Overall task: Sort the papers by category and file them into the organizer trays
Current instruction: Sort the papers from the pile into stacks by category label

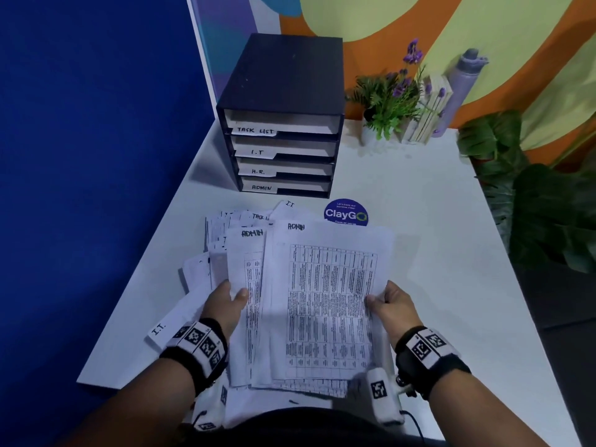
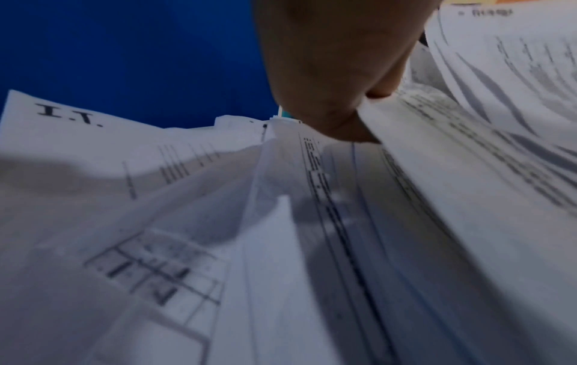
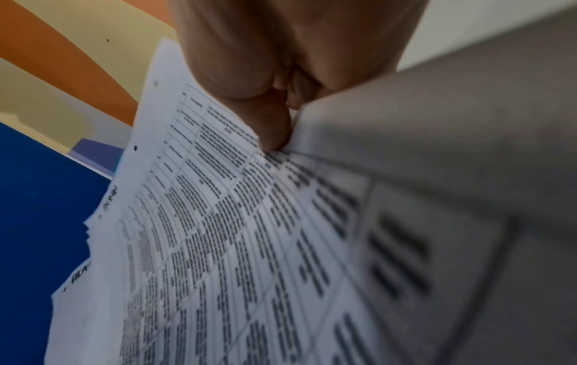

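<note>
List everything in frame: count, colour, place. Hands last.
organizer: one, black, four trays labelled TASK LIST, I.T, H.R., ADMIN, far left of table.
table: one, white.
ADMIN sheets: at least two, white with printed tables, held up in front.
loose papers: many, white, some marked I.T. or TASK, spread on table under the held sheets.
sticker: one, blue round, ClayGo, right of papers.
potted plant: one, green with purple flowers, far edge.
bottle: one, lilac, right of plant.
leafy plant: one, dark green, right of table.
left hand: grips sheets' left side.
right hand: pinches the top sheet's right edge.
</note>
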`<control>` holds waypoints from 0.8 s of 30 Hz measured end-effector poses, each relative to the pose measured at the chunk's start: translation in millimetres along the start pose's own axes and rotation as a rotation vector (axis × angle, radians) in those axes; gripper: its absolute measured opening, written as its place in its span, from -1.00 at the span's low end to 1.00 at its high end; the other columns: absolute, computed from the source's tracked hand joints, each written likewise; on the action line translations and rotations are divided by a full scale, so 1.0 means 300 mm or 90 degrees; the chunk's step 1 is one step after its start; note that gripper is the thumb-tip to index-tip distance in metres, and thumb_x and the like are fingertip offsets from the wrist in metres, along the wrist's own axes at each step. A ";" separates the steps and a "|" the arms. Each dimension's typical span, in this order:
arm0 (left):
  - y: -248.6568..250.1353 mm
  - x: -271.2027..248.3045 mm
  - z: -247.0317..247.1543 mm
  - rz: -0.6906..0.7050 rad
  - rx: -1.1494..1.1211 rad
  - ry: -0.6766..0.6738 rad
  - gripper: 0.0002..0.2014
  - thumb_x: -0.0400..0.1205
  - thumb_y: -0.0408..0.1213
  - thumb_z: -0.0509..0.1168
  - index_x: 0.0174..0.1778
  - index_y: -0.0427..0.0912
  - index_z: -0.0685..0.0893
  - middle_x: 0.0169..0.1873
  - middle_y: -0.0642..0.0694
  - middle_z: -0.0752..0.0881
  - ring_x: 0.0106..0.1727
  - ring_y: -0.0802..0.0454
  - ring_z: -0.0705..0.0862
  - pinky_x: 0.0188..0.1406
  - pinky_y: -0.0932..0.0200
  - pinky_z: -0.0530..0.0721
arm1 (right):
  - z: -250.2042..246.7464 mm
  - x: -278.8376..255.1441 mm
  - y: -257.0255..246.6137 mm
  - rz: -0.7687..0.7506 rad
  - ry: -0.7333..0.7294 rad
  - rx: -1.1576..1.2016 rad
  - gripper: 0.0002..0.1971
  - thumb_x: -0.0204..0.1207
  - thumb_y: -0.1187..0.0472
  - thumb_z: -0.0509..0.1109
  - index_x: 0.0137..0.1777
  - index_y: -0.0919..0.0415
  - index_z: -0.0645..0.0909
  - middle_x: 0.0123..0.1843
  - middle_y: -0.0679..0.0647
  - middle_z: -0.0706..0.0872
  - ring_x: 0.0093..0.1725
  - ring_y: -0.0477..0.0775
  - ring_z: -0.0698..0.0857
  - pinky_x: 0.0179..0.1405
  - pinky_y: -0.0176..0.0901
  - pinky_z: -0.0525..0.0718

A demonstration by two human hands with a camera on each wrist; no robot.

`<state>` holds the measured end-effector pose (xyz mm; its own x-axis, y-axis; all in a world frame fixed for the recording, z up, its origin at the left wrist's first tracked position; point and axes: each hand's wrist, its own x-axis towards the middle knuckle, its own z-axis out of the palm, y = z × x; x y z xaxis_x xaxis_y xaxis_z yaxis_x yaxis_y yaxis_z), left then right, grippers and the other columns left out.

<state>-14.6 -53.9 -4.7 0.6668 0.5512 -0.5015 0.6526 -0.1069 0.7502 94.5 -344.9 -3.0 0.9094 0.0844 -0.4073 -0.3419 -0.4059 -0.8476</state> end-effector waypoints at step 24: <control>0.201 -0.108 0.088 0.207 -0.130 -0.002 -0.52 0.72 -0.33 0.20 0.55 0.03 0.31 0.32 0.10 0.55 0.35 0.08 0.51 0.42 0.01 0.45 | 0.144 -0.114 -0.068 -0.236 -0.050 -0.131 -0.51 0.61 0.35 0.20 0.31 -0.16 0.09 -0.25 0.07 0.65 -0.23 0.06 0.71 -0.10 0.33 0.68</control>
<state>12.7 -100.0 45.4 0.8284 0.5133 -0.2243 0.3218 -0.1083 0.9406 60.2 -300.3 13.5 0.9382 0.3247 -0.1198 0.0662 -0.5080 -0.8588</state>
